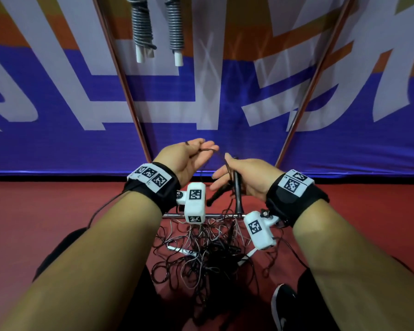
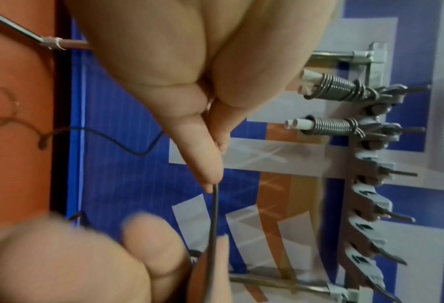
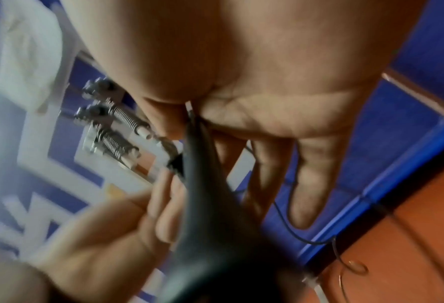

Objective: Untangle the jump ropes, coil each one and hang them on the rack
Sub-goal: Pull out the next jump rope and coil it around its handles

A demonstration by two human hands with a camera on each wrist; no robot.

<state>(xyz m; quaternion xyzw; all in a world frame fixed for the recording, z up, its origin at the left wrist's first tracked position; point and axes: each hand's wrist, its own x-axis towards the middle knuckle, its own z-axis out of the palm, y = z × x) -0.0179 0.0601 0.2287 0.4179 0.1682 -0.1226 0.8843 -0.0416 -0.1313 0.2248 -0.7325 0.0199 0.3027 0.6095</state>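
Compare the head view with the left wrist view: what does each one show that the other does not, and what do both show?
Only the head view shows the tangled ropes on the red floor, the black handles in the right hand, and a black shoe.

Only the left wrist view shows the rack's row of empty hooks and the left hand's fingertips pinching the black cord up close.

Both show two coiled ropes with white handles hanging on the rack, the blue banner, and the left hand.
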